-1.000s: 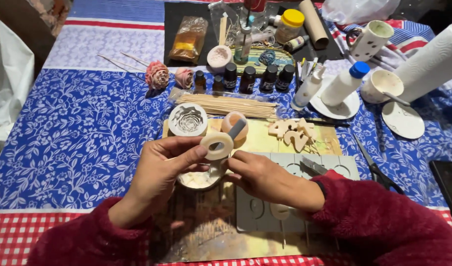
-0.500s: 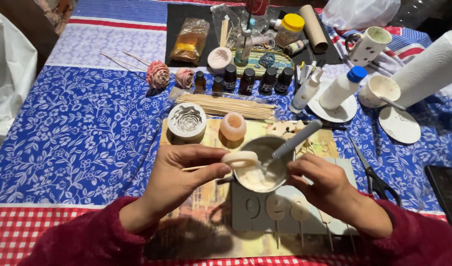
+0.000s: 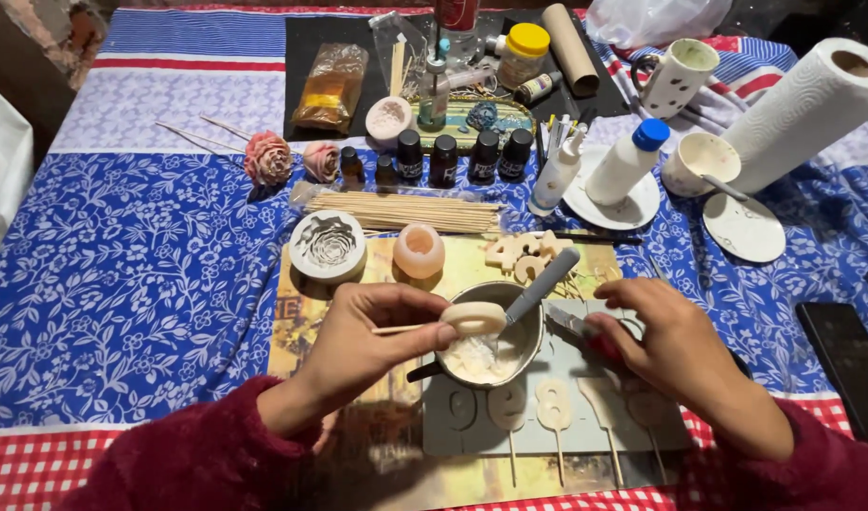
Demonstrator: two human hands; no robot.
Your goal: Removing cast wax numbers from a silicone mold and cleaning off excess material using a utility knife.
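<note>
My left hand point(image 3: 377, 343) pinches a thin stick with a cream ring-shaped piece point(image 3: 473, 318) on its end. The piece is held flat over the rim of a small metal bowl point(image 3: 531, 352) with white paste in it. A grey-handled tool point(image 3: 544, 282) leans in the bowl, and neither hand touches it. My right hand point(image 3: 675, 352) is just right of the bowl, closed on a small red-handled blade point(image 3: 574, 325) that points left toward the bowl. Under both hands lies a grey mould sheet point(image 3: 585, 378) with pale shapes on sticks point(image 3: 554, 409).
Behind the bowl are a round flower mould point(image 3: 328, 246), a peach mould point(image 3: 419, 251), a bundle of skewers point(image 3: 405, 213) and wooden cut-outs point(image 3: 524, 251). Small dark bottles point(image 3: 453, 156), a white bottle point(image 3: 628, 161), a cup point(image 3: 699, 159) and a paper towel roll point(image 3: 812, 104) stand farther back. A phone point(image 3: 850, 364) lies right.
The ring piece, first held up by both hands, has come down over the bowl in my left hand. My right hand has shifted right of the bowl, away from the grey-handled tool.
</note>
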